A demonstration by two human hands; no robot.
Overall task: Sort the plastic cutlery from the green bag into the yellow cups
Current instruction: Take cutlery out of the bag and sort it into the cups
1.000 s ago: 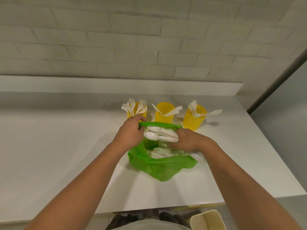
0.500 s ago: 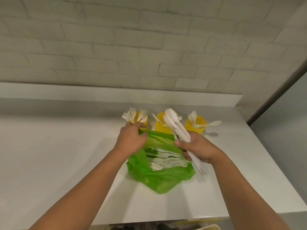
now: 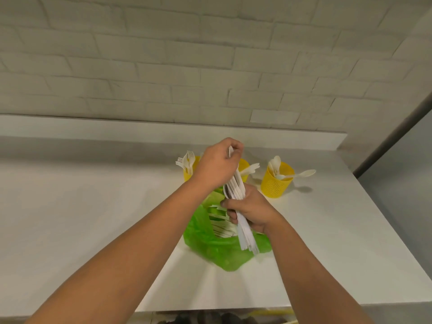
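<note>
Head: cutlery (image 3: 235,188) in R hand (image 3: 252,211), L hand (image 3: 217,165) atop.

white counter (image 3: 93,218), pale brick wall (image 3: 163,54) behind.

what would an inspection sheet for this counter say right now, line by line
surface: white counter, looks clean
job's things: green bag open on the counter, white cutlery inside; cutlery bundle held above it; left cup holds forks, middle cup partly hidden, right cup holds spoons
clutter: nothing seen
hands: left hand pinches the bundle's top, right hand grips its middle
cables: nothing seen
surroundings: white brick wall behind
</note>
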